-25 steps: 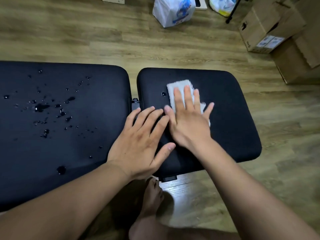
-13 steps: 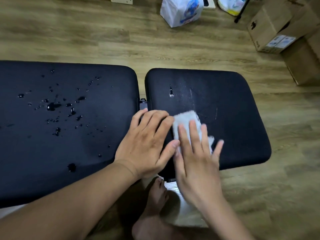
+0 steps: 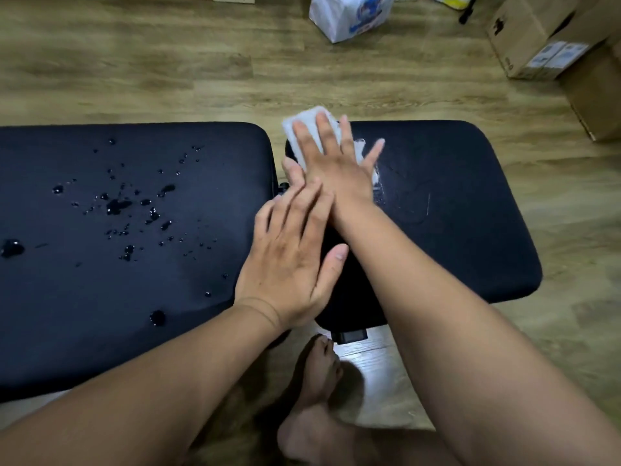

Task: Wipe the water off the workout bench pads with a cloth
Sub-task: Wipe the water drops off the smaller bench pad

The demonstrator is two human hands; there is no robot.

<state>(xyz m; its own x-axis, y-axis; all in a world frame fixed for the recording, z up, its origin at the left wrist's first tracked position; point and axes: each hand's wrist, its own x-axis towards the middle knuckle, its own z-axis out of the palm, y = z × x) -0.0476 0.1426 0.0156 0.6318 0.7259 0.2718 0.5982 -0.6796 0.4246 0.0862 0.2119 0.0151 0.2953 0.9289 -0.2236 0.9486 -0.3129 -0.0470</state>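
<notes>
The right hand (image 3: 336,163) lies flat on the white cloth (image 3: 304,124), with fingers straight and spread. Its grip is fully open and only presses the cloth down. The cloth is at the upper left corner of the right pad (image 3: 453,203), a little above the middle of the frame, and its far part reaches over the pad's edge. Thin wet streaks (image 3: 379,183) shine on this pad beside the wrist. The left hand (image 3: 292,260) rests open over the gap between the pads, holding nothing. Many water drops (image 3: 117,206) sit on the left pad (image 3: 100,297), at the left of the frame.
</notes>
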